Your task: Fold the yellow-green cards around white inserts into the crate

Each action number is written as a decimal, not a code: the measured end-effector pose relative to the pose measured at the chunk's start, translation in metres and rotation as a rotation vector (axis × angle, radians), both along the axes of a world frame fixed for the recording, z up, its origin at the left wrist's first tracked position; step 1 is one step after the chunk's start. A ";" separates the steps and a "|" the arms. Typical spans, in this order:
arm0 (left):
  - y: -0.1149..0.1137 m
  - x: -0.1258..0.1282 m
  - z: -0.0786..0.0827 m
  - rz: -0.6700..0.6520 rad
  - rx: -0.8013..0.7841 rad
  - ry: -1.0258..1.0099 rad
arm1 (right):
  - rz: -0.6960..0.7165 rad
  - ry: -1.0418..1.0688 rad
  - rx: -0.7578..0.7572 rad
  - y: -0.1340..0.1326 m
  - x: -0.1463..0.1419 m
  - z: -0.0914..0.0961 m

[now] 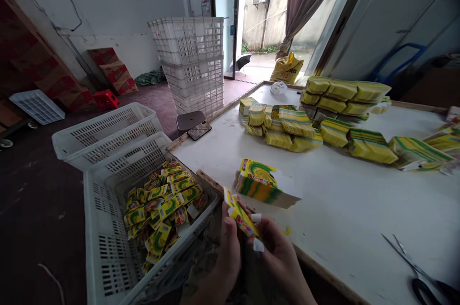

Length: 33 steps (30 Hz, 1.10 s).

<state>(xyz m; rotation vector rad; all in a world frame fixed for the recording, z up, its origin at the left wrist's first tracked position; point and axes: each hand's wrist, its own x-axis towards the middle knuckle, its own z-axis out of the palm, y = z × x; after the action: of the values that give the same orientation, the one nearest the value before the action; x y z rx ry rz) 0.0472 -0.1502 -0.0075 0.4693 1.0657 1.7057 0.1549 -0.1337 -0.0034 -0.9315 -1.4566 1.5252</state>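
Between my two hands, over the table's near edge, is a small yellow and green printed carton point(241, 219), tilted. My left hand point(230, 242) has its fingers closed on the carton's left end. My right hand point(275, 245) grips the other end, with white tape or covers on two fingertips. Just beyond my hands a stack of flat yellow-green cartons point(258, 183) lies on the white table point(330, 209). To my left, a white plastic crate point(108, 219) holds many loose yellow cartons point(168, 204).
More bundles of flat cartons point(345, 94) are piled across the table's far side. Black-handled scissors point(413, 262) lie at the right. A phone point(199, 130) and a dark stool point(190, 120) are by the left corner. Stacked white crates point(196, 65) stand near the doorway.
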 end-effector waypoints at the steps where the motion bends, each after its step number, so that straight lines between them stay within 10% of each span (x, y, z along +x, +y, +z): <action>1: -0.002 0.000 -0.002 -0.009 0.029 0.021 | -0.039 0.013 0.008 0.001 0.003 -0.001; 8: -0.009 -0.017 -0.004 -0.088 0.029 0.114 | -0.164 -0.173 0.253 0.009 0.029 0.005; 15: -0.023 -0.056 0.044 -0.509 0.036 0.466 | 0.243 -0.498 0.809 0.017 0.053 0.048; 21: -0.034 -0.027 0.022 -0.755 -0.075 0.767 | 0.362 -0.600 0.952 -0.002 0.042 0.036; 27: -0.041 -0.014 0.017 -0.444 -0.085 0.902 | -0.282 -0.385 0.627 -0.010 0.055 -0.002; 33: -0.046 -0.003 0.010 -0.380 0.086 1.188 | -0.072 -0.069 0.075 -0.017 0.038 -0.004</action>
<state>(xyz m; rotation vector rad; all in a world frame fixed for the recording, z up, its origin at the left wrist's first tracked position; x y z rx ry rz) 0.0442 -0.1965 0.0023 1.7415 1.5518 1.0504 0.1927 -0.1512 -0.0075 -0.9886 -1.5026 1.3890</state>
